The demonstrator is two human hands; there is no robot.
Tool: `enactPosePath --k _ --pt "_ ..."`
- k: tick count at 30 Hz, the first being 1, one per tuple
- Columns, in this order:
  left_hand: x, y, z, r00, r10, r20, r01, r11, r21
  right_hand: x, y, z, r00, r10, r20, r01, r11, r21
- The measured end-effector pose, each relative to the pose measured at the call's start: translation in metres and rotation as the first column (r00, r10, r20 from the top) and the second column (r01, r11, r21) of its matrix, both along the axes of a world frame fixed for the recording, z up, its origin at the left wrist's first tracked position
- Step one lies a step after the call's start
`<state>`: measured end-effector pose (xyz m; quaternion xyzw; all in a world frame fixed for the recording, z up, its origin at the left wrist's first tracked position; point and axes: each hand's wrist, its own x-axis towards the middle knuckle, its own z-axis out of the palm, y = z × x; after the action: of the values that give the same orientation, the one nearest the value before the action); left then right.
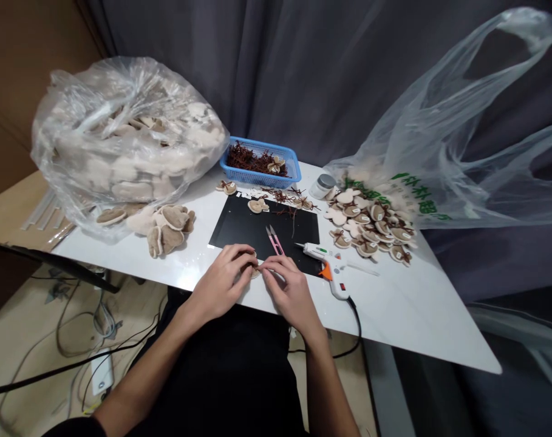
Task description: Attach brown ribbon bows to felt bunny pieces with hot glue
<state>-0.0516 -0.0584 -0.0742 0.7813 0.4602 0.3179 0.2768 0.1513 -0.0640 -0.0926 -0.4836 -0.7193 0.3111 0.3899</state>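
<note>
Pinching small plush piece [255, 272] between left hand [221, 280], right hand [290, 290].

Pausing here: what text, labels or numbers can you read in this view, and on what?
Green print on the clear plastic bag: large characters, too creased and blurred to read.
Glue gun: coloured marks only, no legible label.
Small tan piece pinched between left hand and right hand: no text visible.
Nothing else readable.
</note>
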Motion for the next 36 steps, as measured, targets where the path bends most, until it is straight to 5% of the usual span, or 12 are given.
enactPosePath --k 12,23,36 --pt "-0.002 0.017 0.011 0.989 -0.073 -0.126 0.074 0.997 0.006 0.000 0.001 0.000 1.000 0.010 0.009 -0.010 1.000 0.023" --pt "-0.016 0.077 0.036 0.818 -0.456 -0.350 0.477 0.879 -0.029 0.001 0.001 -0.002 1.000 0.026 -0.007 -0.025 0.999 0.041" --pt "-0.007 0.063 0.047 0.776 -0.451 -0.442 0.469 0.880 -0.074 0.000 0.001 -0.001 0.999 0.045 0.005 -0.046 0.998 0.052"
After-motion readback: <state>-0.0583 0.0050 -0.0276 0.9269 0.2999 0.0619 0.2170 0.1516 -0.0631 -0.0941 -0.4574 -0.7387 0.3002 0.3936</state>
